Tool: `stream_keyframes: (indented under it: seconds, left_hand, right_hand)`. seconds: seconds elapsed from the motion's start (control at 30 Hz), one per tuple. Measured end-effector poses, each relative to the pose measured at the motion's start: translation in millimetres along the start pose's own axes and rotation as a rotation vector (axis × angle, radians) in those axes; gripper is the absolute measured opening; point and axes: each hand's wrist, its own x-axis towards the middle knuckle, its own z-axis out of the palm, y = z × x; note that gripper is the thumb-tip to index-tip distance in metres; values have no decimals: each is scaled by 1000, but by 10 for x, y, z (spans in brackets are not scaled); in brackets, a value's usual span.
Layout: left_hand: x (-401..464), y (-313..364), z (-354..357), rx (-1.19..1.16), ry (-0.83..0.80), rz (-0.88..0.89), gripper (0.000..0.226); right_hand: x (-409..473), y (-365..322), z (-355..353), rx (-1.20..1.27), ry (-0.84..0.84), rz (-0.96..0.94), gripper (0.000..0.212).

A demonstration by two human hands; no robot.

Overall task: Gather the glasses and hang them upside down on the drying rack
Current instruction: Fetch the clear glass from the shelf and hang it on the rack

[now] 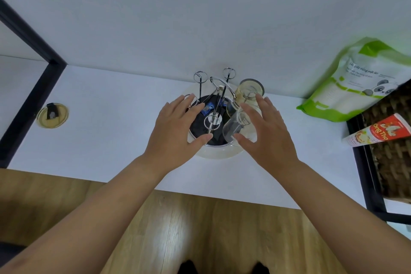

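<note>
A round drying rack (pixel 213 151) with a pale rim, a dark centre and chrome loop-tipped prongs stands on the white counter against the wall. Two clear glasses hang upside down on its right side: a near one (pixel 233 129) and a far one (pixel 249 91). A third seems to sit between them (pixel 232 108), partly hidden. My left hand (pixel 178 124) hovers over the rack's left side, fingers spread, holding nothing. My right hand (pixel 266 131) is spread beside the near glass, its thumb close to the rim; whether they touch I cannot tell.
A green and white pouch (pixel 355 82) leans on the wall at right, beside a wicker basket (pixel 391 140) in a black frame holding a red and white carton (pixel 378 133). A round beige lid (pixel 52 115) lies at left near a black frame (pixel 33 87). Wood floor lies below the counter edge.
</note>
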Motion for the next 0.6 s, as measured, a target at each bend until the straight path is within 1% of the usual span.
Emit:
stream_keyframes:
  seconds: [0.23,0.4,0.6]
  left_hand:
    - [-19,36,-42,-21,-21,-24,80]
    - [-85,81,-111,-46,-25,-58,81]
    - [-145,265,-323,-75,-11,-59,82]
  right_hand:
    - [-77,-69,-35,57,2,51,84]
    - [-224,-96,-69,84,11,96,86]
    - [-373,-202,-349,100,47,95,87]
